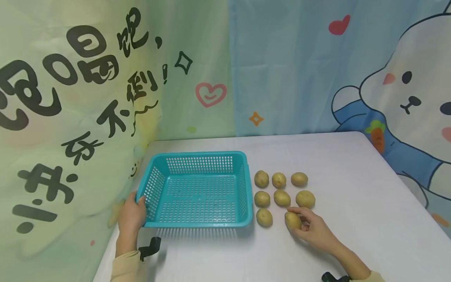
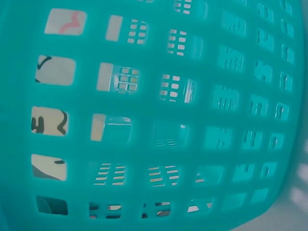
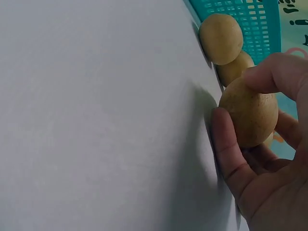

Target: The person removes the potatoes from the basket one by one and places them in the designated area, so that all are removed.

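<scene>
A teal plastic basket [image 1: 197, 225] with perforated walls and nothing inside it is on the left half of the table. My left hand [image 1: 132, 213] grips its left side near the front corner, thumb over the rim. In the left wrist view the basket's wall [image 2: 149, 103] fills nearly everything, and the hand is out of sight. Between the thumb and fingers of my right hand [image 1: 315, 231] a yellowish potato [image 1: 293, 221] is pinched; the right wrist view shows the same potato [image 3: 248, 113] close up. Another potato [image 1: 264, 217] lies between it and the basket.
Other potatoes, such as one at the back [image 1: 261, 179] and one at the right [image 1: 305, 199], lie in rows right of the basket. The white-covered table [image 1: 370, 203] extends to the right. Printed curtains [image 1: 282, 58] hang behind and at the left.
</scene>
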The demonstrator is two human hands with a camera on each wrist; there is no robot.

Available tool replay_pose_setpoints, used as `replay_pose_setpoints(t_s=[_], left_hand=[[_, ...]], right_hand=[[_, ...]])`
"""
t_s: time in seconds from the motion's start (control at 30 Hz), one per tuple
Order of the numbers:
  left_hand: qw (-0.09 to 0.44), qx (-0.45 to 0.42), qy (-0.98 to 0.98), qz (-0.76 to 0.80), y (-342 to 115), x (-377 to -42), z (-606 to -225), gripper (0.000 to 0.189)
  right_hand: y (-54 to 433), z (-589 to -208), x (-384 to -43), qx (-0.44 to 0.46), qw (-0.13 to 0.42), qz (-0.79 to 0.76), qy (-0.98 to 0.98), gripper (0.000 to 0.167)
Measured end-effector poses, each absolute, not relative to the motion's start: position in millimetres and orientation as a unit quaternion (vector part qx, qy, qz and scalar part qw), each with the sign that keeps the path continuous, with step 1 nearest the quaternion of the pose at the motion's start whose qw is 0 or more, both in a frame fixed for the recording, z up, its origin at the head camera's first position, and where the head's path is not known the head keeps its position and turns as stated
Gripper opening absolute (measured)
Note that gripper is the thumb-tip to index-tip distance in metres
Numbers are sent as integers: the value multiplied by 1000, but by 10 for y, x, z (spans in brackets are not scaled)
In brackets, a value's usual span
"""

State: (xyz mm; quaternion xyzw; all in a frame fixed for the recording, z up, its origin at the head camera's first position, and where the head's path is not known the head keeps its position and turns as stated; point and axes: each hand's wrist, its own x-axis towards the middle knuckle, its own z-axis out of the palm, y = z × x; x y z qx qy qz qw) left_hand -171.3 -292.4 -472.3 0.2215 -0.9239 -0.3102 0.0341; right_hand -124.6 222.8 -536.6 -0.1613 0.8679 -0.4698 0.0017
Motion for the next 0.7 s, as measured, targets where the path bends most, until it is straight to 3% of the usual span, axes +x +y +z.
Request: replay_pose_setpoints(t_s=[0.37,0.7], left_hand=[[30,215,-925,-313,-2925,-1699,-4687,49],[36,222,-925,-305,-2910,-1709,-4701,48]], right_hand=[[2127,-5411,-1333,-162,-37,-413,896,53],[2105,-5420,-1321,-137,-14,-418,898,49]])
